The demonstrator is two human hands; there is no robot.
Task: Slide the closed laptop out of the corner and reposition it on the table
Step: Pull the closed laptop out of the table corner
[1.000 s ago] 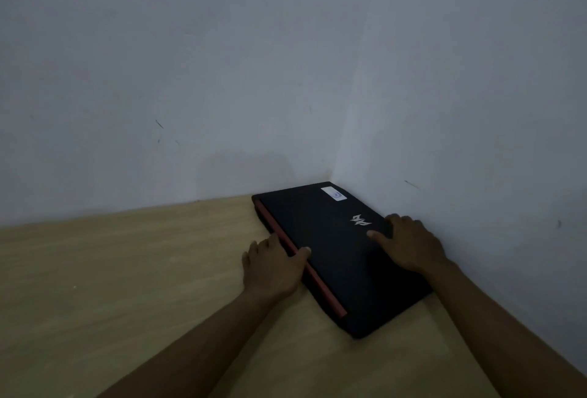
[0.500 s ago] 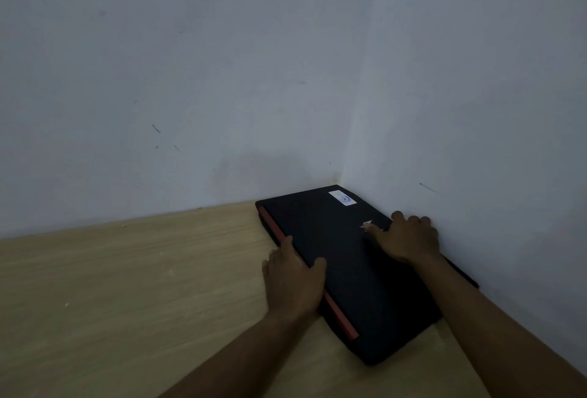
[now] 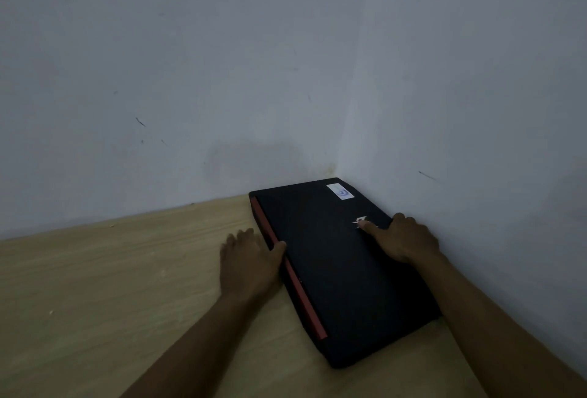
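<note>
A closed black laptop [image 3: 330,258] with a red strip along its left edge and a white sticker near its far corner lies flat on the light wooden table [image 3: 111,286], tucked into the corner of two walls. My left hand [image 3: 251,262] rests on the table against the red edge, thumb hooked over the lid. My right hand [image 3: 401,237] grips the laptop's right side next to the wall, thumb lying on the silver logo.
A grey wall [image 3: 158,80] runs behind the table and a second wall [image 3: 476,111] closes the right side, touching the laptop's right edge. Bare wood stretches to the left and toward me.
The left hand has slid off the lid onto the table beside the red edge, only its thumb staying on top. The right hand keeps its hold. The laptop stays in the corner.
</note>
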